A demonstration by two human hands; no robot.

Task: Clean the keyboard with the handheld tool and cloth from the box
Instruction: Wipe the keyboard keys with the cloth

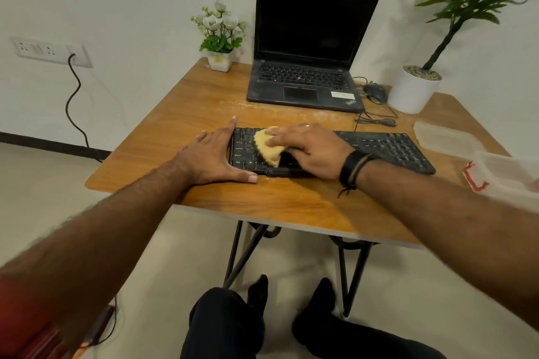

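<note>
A black keyboard (388, 148) lies across the wooden table (262, 204) in front of me. My right hand (312, 148) presses a folded yellow cloth (268, 144) down on the keyboard's left half, with the fingers laid over the cloth. My left hand (213, 154) lies flat on the table against the keyboard's left end, fingers straight, thumb along the front edge. A clear plastic box (507, 175) with a red mark stands at the right edge, its lid (446, 138) lying apart behind it. No handheld tool is visible.
An open black laptop (306, 79) stands behind the keyboard, with a mouse (376, 92) and its cable to the right. A small flower pot (220, 60) is at the back left and a white plant pot (412, 93) at the back right. Pale dust speckles the tabletop near the laptop.
</note>
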